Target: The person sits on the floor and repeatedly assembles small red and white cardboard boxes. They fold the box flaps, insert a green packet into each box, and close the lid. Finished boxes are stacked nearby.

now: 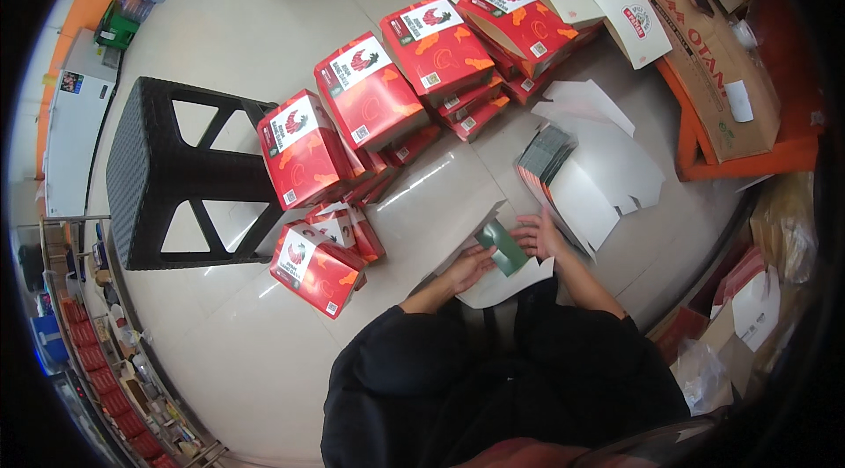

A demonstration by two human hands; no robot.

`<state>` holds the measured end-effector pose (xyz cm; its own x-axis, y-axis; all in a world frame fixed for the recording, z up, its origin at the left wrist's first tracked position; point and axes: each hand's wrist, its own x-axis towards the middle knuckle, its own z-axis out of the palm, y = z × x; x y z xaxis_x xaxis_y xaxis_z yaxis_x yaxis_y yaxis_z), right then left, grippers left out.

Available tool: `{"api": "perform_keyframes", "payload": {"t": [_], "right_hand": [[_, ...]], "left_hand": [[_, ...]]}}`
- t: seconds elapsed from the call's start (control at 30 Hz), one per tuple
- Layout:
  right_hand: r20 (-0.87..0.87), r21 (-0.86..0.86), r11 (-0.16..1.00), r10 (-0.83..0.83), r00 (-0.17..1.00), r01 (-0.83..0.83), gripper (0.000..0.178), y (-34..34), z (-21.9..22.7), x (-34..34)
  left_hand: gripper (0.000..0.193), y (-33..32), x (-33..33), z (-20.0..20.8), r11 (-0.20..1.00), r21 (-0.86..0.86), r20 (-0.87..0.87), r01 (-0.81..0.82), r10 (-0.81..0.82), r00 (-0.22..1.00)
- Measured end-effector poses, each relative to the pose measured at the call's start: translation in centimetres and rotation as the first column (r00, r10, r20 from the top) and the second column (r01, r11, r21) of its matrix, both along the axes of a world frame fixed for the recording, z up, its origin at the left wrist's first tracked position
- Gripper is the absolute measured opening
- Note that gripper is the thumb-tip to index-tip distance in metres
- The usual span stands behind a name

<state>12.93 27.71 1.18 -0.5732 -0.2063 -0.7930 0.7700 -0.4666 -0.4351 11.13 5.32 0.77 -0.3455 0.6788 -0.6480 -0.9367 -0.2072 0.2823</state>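
Low in front of me, a part-folded carton (pixel 521 281) rests at my lap, its pale inside up and a green panel in its middle. My left hand (pixel 471 269) grips the carton's left side, fingertips at the green panel. On the opposite side my right hand (pixel 539 237) has its fingers apart and reaching toward the panel's right edge; no firm hold shows. Just beyond my right hand lies a pile of flat carton blanks (pixel 607 186), white sides up, with dark green printed flaps (pixel 546 152) at the left end.
Stacks of folded red boxes (pixel 370 90) stand on the floor ahead. A black plastic stool (pixel 145 173) is at the left. At the far right, a brown cardboard box (pixel 717 72) sits on an orange surface (pixel 748 162). Plastic bags (pixel 700 376) and cartons crowd my lower right.
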Motion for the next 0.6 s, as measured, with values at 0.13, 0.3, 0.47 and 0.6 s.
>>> {"api": "perform_keyframes", "payload": {"t": [0.13,0.3,0.47,0.6], "right_hand": [[-0.088,-0.085,0.87,-0.492,0.866,0.486,0.071,-1.0,2.0,2.6],[-0.563,0.568,0.753,0.059,0.825,0.333,0.028,-4.2,4.1,3.4],[-0.564,0.819,0.381,0.671,0.482,0.429,0.018,-3.0,4.8,0.8],[-0.471,0.755,0.329,0.874,0.121,0.567,0.021,-3.5,5.8,0.1]], "left_hand": [[0.018,0.6,-0.6,0.7,0.996,-0.004,0.017,-0.094,0.094,0.995],[0.014,0.0,-1.4,-0.3,0.964,-0.077,-0.037,-0.254,0.252,0.967],[0.017,0.2,-0.9,-1.7,0.941,-0.119,-0.172,-0.316,0.294,0.94],[0.022,0.5,-1.6,0.0,0.91,-0.207,-0.174,-0.358,0.326,0.929]]}}
